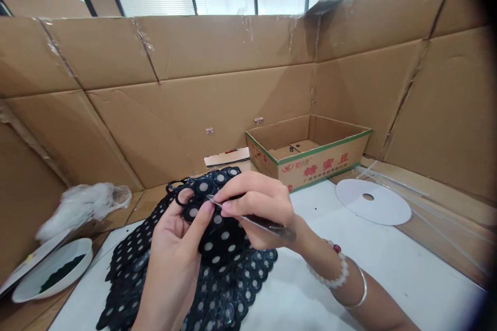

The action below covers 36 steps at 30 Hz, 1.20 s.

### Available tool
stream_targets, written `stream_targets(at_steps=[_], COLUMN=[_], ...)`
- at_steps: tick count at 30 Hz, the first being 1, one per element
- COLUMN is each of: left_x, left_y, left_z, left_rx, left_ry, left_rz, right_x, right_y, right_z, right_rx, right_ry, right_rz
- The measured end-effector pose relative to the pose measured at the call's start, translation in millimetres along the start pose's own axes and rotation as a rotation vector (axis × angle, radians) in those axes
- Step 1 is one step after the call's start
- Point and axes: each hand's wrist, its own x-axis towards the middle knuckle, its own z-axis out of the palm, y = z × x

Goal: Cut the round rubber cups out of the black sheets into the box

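Observation:
My left hand (174, 243) pinches the upper part of a black sheet (227, 240) dotted with pale round spots, whose edge is scalloped. A small black ring (182, 197) sits around or against a left fingertip. In my right hand (262, 204) is a pair of metal tweezers (267, 223), held like a pen. Their tip reaches the sheet just beside my left thumb; whether it grips anything there cannot be made out. The rest of the black dotted material spreads over the white tabletop (295, 289) below my hands.
A cardboard box (322, 158) with green edges stands at the back right, small black rings inside. A white disc (373, 201) with a central hole lies at right. On the left are a white bowl (83, 264) of dark material and a plastic bag (83, 207). Cardboard walls (233, 88) enclose the table.

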Motion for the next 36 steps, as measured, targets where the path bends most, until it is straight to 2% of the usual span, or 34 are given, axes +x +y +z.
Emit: stream_targets(at_steps=[5,7,11,14,19,25,28,31,34,36], left_x=[0.9,-2.9,-17.6,-24.0,-13.9,3.6,6.0,6.9,10.6,15.4], left_y=[-1.8,-3.8,-6.4,-6.5,-4.5,-0.3,-2.0,-4.6,-5.9,-6.4], left_z=[-2.0,-2.0,4.2,8.7,2.4,2.3,4.2,0.2,-7.6,-12.1], left_rx=[0.055,0.199,0.537,0.606,0.527,0.397,0.371,0.358,0.351,0.318], left_ry=[0.014,0.05,0.208,0.194,0.117,0.03,0.005,-0.039,-0.127,-0.155], left_rz=[0.024,0.108,0.318,0.375,0.316,0.205,0.191,0.137,0.036,-0.013], right_x=[-0.9,-1.5,-3.3,-3.5,-2.6,-7.3,-6.0,0.6,1.6,-7.2], right_y=[-4.8,-7.8,-11.3,-11.1,-10.2,-12.4,-15.0,-6.0,23.8,51.9], right_z=[4.2,7.9,15.3,17.4,11.6,7.7,6.6,-6.7,-36.3,-60.2], right_rx=[-0.187,-0.275,-0.34,-0.365,-0.362,-0.347,-0.242,-0.152,-0.202,-0.436], right_ry=[-0.047,-0.016,0.066,0.076,0.065,0.012,0.093,0.266,0.448,0.547], right_rz=[-0.105,-0.146,-0.178,-0.192,-0.122,-0.131,0.023,0.323,0.515,0.6])
